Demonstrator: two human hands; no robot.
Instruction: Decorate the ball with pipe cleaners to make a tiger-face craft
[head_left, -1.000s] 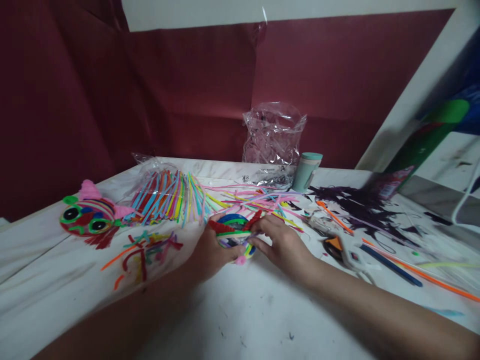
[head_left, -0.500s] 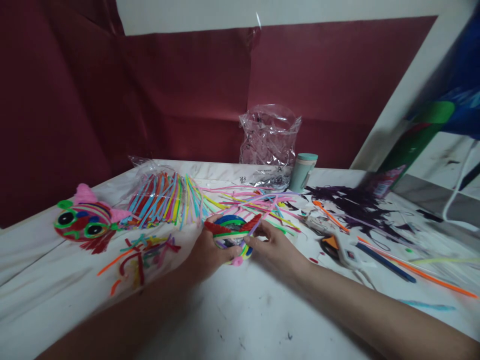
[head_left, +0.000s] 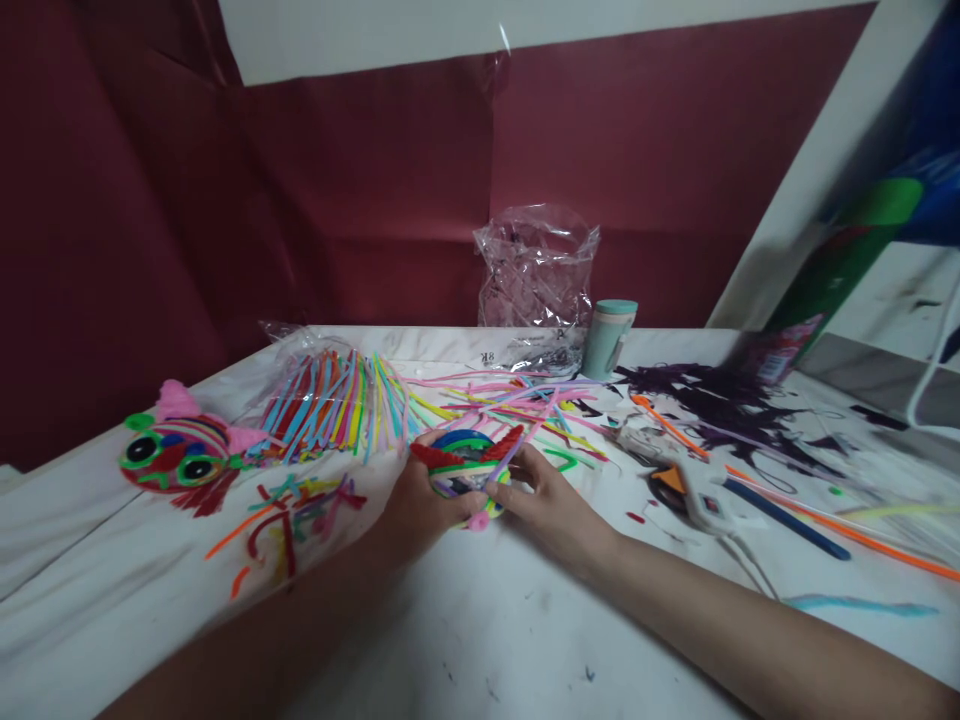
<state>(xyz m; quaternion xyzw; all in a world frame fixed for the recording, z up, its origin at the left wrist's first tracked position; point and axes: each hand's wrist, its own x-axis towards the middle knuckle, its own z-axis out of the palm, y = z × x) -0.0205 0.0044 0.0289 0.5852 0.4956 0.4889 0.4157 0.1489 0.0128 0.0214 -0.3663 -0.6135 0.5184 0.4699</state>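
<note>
A round craft figure (head_left: 463,466) wound in bands of coloured pipe cleaner, with two red ear-like pieces on top, is held low over the white table. My left hand (head_left: 424,495) wraps round its left side, thumb across the near face. On the right side, my right hand (head_left: 536,500) pinches a purple pipe cleaner (head_left: 508,457) against the figure. The strip's upper part sticks up past the right red piece. A small pink coil (head_left: 478,521) shows at the figure's bottom. My right hand's far fingers are partly hidden.
A finished-looking craft head (head_left: 176,450) with big eyes lies left, by cut pipe cleaner pieces (head_left: 300,515). Behind are bagged pipe cleaners (head_left: 322,400), a clear bag (head_left: 536,280) and a green jar (head_left: 609,340). A glue gun (head_left: 701,500) and purple scraps (head_left: 712,405) lie right.
The view has shifted slightly, so the table items sit a little differently in the picture. Both hands keep the same hold on the figure and strip.
</note>
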